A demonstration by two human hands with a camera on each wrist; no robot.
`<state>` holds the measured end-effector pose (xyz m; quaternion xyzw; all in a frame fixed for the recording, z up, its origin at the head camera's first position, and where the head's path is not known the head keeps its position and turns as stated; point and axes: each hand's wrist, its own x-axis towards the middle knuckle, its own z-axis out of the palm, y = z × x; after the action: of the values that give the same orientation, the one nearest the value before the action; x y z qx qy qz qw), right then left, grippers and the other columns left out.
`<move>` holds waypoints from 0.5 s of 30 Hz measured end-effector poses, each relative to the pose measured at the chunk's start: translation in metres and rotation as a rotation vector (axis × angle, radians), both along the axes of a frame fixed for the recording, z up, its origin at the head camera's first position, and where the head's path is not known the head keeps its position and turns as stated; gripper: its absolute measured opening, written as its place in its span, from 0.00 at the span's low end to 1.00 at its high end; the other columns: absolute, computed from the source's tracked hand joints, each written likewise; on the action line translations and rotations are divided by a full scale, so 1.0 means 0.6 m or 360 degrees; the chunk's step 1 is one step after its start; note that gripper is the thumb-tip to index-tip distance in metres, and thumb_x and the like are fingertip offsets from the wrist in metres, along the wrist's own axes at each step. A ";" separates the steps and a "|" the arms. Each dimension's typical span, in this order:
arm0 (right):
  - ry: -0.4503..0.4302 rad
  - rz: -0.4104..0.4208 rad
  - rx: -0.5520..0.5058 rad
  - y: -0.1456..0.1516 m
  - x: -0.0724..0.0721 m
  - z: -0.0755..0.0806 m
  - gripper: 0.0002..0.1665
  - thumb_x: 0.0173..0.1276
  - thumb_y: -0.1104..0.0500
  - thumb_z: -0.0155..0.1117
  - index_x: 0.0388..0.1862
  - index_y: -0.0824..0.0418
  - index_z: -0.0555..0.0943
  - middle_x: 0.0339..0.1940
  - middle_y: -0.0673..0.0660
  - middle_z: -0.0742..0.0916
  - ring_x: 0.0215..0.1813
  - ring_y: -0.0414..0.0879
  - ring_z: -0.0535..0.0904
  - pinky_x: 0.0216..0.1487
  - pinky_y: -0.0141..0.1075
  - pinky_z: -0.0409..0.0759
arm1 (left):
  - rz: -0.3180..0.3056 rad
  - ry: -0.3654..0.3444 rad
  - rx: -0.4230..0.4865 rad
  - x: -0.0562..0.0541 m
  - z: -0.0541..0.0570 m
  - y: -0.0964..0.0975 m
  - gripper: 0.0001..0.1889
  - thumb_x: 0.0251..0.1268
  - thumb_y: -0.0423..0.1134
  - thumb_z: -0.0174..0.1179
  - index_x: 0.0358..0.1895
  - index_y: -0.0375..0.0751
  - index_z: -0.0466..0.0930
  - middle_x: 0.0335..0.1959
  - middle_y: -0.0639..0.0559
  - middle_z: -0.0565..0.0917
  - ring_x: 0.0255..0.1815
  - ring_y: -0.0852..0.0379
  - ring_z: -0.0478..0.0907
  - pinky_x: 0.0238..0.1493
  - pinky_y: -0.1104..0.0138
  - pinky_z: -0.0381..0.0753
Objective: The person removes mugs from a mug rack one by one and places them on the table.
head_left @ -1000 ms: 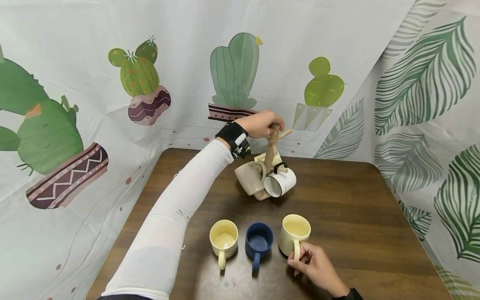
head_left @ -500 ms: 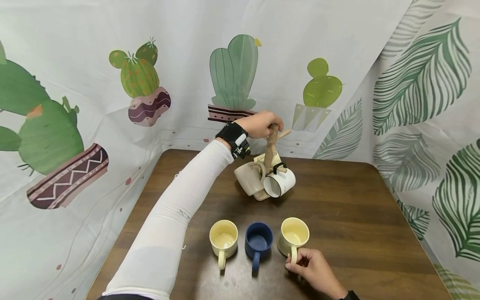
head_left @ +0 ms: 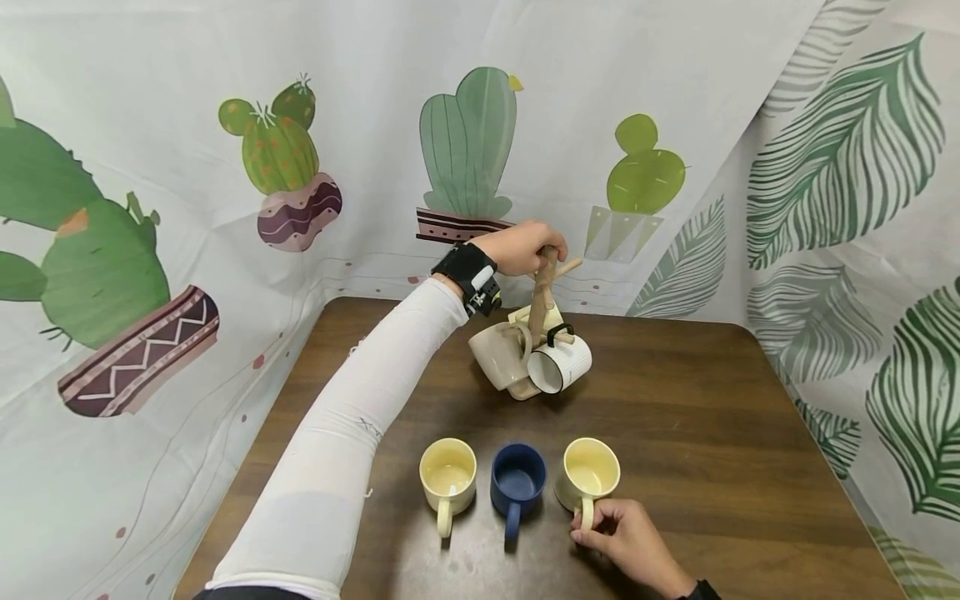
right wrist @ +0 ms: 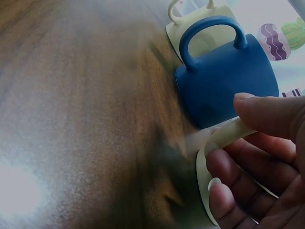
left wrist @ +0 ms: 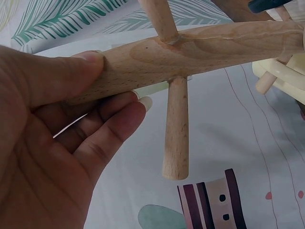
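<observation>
Writing: a small dark mark on the white fabric sleeve [head_left: 330, 475], left of centre in the head view, was too small to read.
Mugs on the table: three stood upright in a row at lower centre of the frame, two yellow and one blue, all with handles toward the bottom edge.
Mugs on the rack: two could be made out near the centre, a glossy beige mug [head_left: 495, 357] and a white cylindrical mug [head_left: 564, 365] with a dark rim and black handle; a pale yellow piece [head_left: 554, 317] behind the post was partly hidden.
Left hand [head_left: 521, 248]: grasped the top of the light wooden mug rack [head_left: 539, 307], thumb and fingers around its post; two pegs showed close by in the left wrist view.
Right hand [head_left: 632, 537]: pinched the handle of the rightmost yellow ceramic mug [head_left: 588, 473], at lower right of centre on the brown wood-grain table [head_left: 712, 417].
Row neighbours: the matte dark blue mug [head_left: 517, 482] sat in the middle, the leftmost yellow ceramic mug [head_left: 448, 477] beside it.
Backdrop: four potted cacti were printed on the white cloth [head_left: 360, 108].
</observation>
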<state>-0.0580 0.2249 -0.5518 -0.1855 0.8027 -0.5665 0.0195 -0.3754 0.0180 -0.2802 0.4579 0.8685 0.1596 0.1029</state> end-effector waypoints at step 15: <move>-0.0030 0.0071 0.0230 0.015 -0.003 0.022 0.06 0.64 0.62 0.77 0.28 0.56 0.88 0.28 0.47 0.90 0.31 0.26 0.77 0.29 0.28 0.79 | 0.0004 0.0027 0.0070 -0.006 -0.011 0.000 0.14 0.80 0.31 0.51 0.59 0.36 0.83 0.42 0.45 0.83 0.39 0.54 0.74 0.46 0.64 0.74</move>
<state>-0.0599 0.2342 -0.5386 -0.1961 0.8370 -0.5082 0.0529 -0.3787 0.0182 -0.2871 0.4604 0.8662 0.1748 0.0852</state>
